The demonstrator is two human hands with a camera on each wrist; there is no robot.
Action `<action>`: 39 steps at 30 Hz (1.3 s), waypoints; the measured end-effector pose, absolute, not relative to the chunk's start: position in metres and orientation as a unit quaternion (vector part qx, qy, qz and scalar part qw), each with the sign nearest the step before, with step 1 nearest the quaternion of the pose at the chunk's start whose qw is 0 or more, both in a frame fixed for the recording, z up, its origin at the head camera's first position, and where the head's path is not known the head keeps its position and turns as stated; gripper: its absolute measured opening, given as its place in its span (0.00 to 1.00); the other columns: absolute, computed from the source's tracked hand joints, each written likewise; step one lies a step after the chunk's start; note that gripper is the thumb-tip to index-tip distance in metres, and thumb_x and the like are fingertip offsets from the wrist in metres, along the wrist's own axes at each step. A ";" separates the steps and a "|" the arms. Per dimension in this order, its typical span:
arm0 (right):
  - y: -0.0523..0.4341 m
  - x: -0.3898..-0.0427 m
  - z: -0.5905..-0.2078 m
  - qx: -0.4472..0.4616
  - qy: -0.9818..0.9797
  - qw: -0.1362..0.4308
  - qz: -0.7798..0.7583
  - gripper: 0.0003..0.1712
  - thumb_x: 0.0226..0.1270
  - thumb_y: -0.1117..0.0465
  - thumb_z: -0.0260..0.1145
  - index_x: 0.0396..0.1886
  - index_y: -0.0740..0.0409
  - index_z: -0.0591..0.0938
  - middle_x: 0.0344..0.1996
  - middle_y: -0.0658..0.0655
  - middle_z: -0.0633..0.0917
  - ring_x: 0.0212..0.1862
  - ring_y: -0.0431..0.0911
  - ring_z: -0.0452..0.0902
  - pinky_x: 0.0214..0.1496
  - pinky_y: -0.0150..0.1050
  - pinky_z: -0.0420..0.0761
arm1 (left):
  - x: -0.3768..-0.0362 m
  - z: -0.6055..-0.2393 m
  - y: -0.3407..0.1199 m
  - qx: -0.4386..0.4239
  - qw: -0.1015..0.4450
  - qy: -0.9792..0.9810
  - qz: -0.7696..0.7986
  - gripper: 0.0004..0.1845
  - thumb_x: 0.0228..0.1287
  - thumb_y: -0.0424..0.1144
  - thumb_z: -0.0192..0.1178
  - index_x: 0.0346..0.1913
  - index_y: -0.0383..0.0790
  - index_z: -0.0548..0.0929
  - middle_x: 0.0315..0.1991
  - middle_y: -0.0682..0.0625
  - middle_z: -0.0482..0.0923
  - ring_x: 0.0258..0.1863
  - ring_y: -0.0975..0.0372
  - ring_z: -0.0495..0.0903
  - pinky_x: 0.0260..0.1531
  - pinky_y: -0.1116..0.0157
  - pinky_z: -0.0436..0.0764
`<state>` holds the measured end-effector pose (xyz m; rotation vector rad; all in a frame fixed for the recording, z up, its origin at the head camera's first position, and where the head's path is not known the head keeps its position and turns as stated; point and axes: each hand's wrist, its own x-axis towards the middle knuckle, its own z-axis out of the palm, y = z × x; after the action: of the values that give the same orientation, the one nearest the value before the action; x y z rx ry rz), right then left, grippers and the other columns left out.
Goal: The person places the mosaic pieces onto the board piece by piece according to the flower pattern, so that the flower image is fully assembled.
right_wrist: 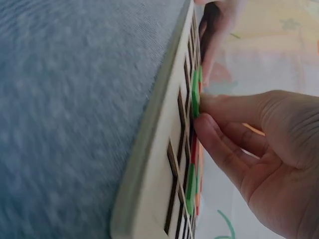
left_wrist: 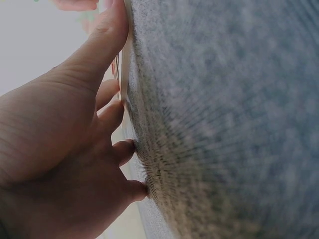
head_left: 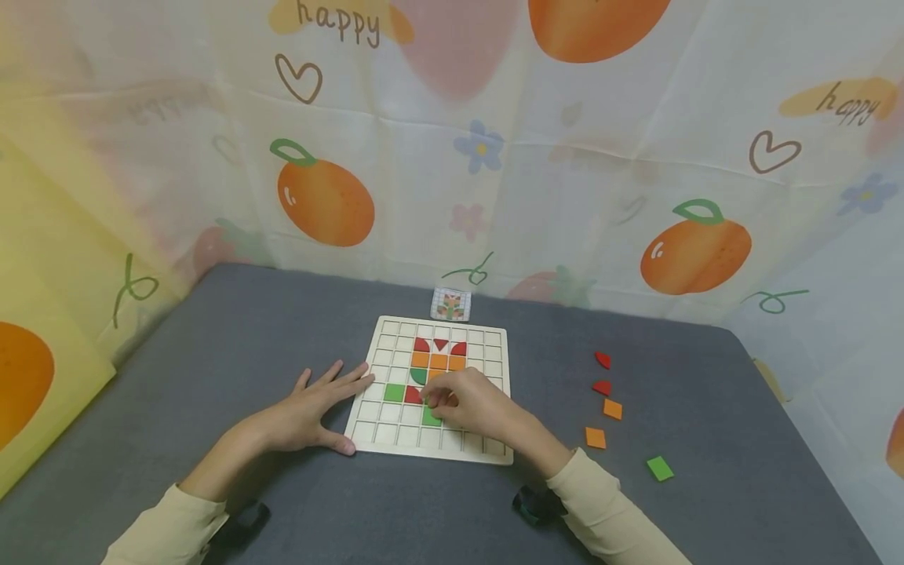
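A cream grid board (head_left: 381, 449) lies on the table, with red, orange and green tiles set in its squares. My left hand (head_left: 311, 408) is spread at the board's left side, fingertips on its edge and thumb at the near left corner. Over the middle of the board, my right hand (head_left: 476, 400) has thumb and fingertips pinched at a green square tile (right_wrist: 195, 94). Left of these fingers sit a red tile (head_left: 413, 395) and another green tile (head_left: 394, 392). An orange row (head_left: 439, 361) shows beyond them. The right hand hides several squares.
Right of the board lie two red tiles (head_left: 602, 388), two orange squares (head_left: 595, 438) and a green square (head_left: 660, 468). A small pattern card (head_left: 450, 304) stands close behind the board. Behind the grey table (head_left: 551, 502) hangs a printed curtain (head_left: 565, 180).
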<state>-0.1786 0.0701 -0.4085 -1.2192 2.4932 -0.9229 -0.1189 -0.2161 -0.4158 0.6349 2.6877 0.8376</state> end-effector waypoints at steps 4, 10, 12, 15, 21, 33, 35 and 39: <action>0.079 -0.178 -0.405 -0.425 0.842 0.108 -0.315 0.13 0.62 0.69 0.69 0.46 0.60 0.86 0.34 0.51 0.87 0.37 0.36 0.80 0.43 0.32 0.80 | -0.118 -0.417 -0.217 0.217 0.129 0.923 0.289 0.56 0.44 0.59 0.73 0.76 0.41 0.60 0.77 0.40 0.48 0.74 0.34 0.39 0.60 0.29 0.33; 0.104 -0.180 -0.394 -0.410 0.851 0.088 -0.316 0.14 0.63 0.68 0.68 0.49 0.59 0.85 0.35 0.49 0.87 0.39 0.37 0.80 0.46 0.35 0.81 | -0.117 -0.418 -0.218 0.216 0.129 0.922 0.296 0.57 0.44 0.59 0.73 0.76 0.41 0.59 0.77 0.40 0.48 0.74 0.34 0.39 0.60 0.29 0.32; 0.114 -0.181 -0.391 -0.399 0.856 0.084 -0.318 0.14 0.63 0.68 0.68 0.49 0.59 0.86 0.36 0.49 0.87 0.39 0.37 0.80 0.45 0.36 0.81 | -0.117 -0.417 -0.218 0.216 0.129 0.921 0.296 0.57 0.44 0.59 0.73 0.76 0.41 0.59 0.77 0.40 0.48 0.74 0.34 0.39 0.60 0.29 0.32; 0.129 -0.183 -0.388 -0.384 0.865 0.081 -0.313 0.15 0.62 0.67 0.70 0.49 0.60 0.85 0.38 0.51 0.87 0.39 0.38 0.79 0.45 0.36 0.81 | -0.116 -0.416 -0.219 0.215 0.131 0.922 0.295 0.57 0.44 0.59 0.73 0.76 0.41 0.59 0.77 0.39 0.48 0.74 0.34 0.39 0.60 0.29 0.32; 0.160 -0.183 -0.389 -0.353 0.885 0.077 -0.295 0.17 0.60 0.67 0.71 0.50 0.61 0.85 0.41 0.52 0.87 0.40 0.40 0.81 0.45 0.37 0.82 | -0.116 -0.416 -0.219 0.215 0.130 0.922 0.296 0.57 0.44 0.59 0.73 0.76 0.40 0.59 0.77 0.39 0.48 0.74 0.34 0.38 0.60 0.29 0.31; 0.212 -0.181 -0.402 -0.348 0.893 0.065 -0.277 0.16 0.58 0.68 0.73 0.48 0.60 0.86 0.40 0.51 0.87 0.40 0.41 0.83 0.45 0.37 0.82 | -0.119 -0.413 -0.217 0.215 0.133 0.921 0.296 0.57 0.44 0.57 0.74 0.76 0.40 0.59 0.78 0.40 0.48 0.74 0.34 0.38 0.60 0.29 0.31; 0.220 -0.180 -0.404 -0.344 0.896 0.065 -0.274 0.16 0.58 0.67 0.73 0.47 0.60 0.86 0.40 0.50 0.87 0.40 0.41 0.83 0.44 0.37 0.82 | -0.119 -0.413 -0.216 0.216 0.135 0.921 0.294 0.57 0.44 0.58 0.74 0.76 0.40 0.58 0.78 0.40 0.47 0.74 0.34 0.38 0.60 0.29 0.31; 0.237 -0.175 -0.403 -0.328 0.902 0.062 -0.273 0.16 0.58 0.67 0.73 0.48 0.59 0.86 0.37 0.49 0.87 0.39 0.39 0.83 0.43 0.36 0.82 | -0.120 -0.415 -0.217 0.215 0.136 0.922 0.293 0.57 0.44 0.58 0.73 0.76 0.40 0.58 0.78 0.40 0.47 0.74 0.35 0.38 0.61 0.30 0.31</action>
<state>-0.1754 0.2365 -0.4028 -0.9912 2.7271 -0.8260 -0.1200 -0.2170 -0.4154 0.6233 2.6694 0.8492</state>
